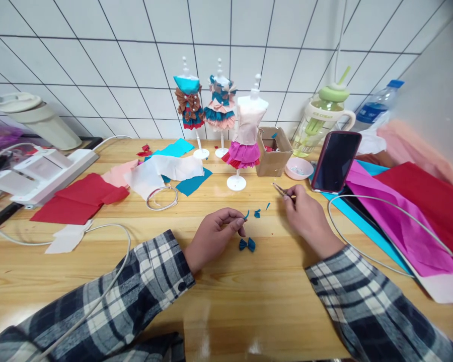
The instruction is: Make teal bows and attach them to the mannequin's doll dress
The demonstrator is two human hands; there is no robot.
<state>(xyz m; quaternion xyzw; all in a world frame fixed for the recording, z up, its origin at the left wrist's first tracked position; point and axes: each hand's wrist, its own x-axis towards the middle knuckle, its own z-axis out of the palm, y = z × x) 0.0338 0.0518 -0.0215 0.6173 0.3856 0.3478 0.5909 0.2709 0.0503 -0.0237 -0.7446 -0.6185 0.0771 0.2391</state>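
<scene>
The left hand (219, 230) pinched a teal strip (246, 215); a teal bow (251, 245) lay at its four o'clock. The right hand (305, 211) gripped a slim tool (278, 188).

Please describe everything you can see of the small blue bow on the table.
The bow is dark blue, with two pleated, fanned sides meeting at a narrow middle. It looks like crinkled paper or thin cloth. It lies on the wooden table, close to the left hand, which appears not to touch it.

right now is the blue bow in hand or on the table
On the table: the blue bow lies loose there, while the left hand pinches a separate blue strip.
</scene>
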